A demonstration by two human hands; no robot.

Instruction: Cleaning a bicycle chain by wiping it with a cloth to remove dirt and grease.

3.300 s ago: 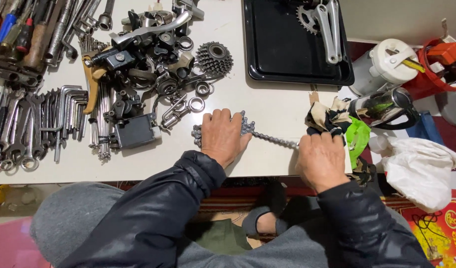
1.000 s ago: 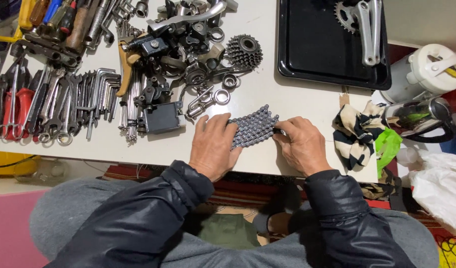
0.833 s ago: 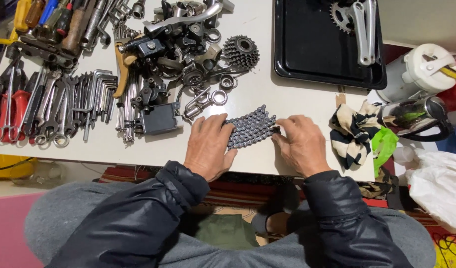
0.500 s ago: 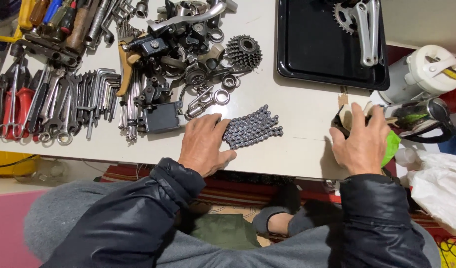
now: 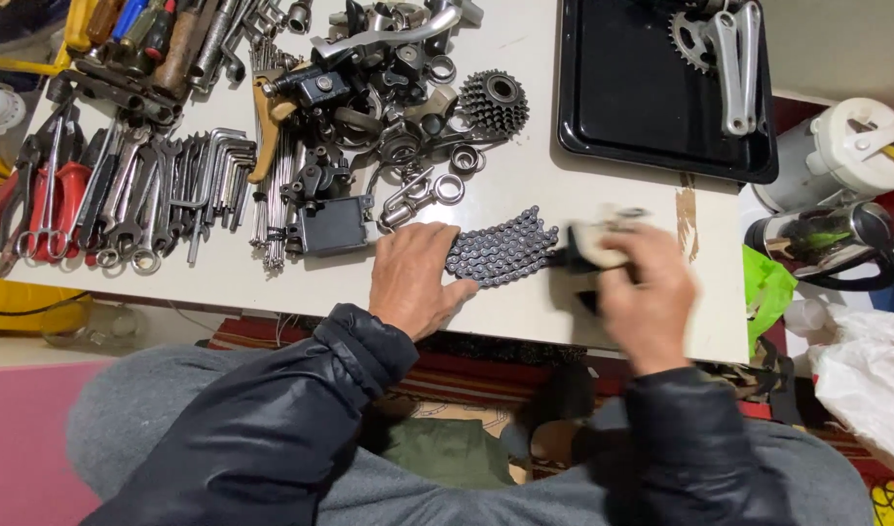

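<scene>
My left hand [image 5: 413, 278] is flat on the white table [image 5: 525, 190], palm down, fingers spread a bit, fingertips touching the left end of the folded bike chain [image 5: 502, 253]. It grips nothing, just presses beside it. The chain sits bunched in tight rows near the table's front edge, between both hands. My right hand [image 5: 647, 292] is blurred; fingers are curled round a light-and-dark patterned rag [image 5: 593, 248], held against the chain's right end. Can't tell how tight the grip is. Behind the chain: cassette sprocket [image 5: 493, 100], a heap of dark metal parts [image 5: 369, 117], a black box-shaped part [image 5: 332, 227] just left of my left hand. Wrenches and hex keys [image 5: 165, 185] are far left. Black tray [image 5: 651, 107] at back right holds a crank arm [image 5: 734, 63].
</scene>
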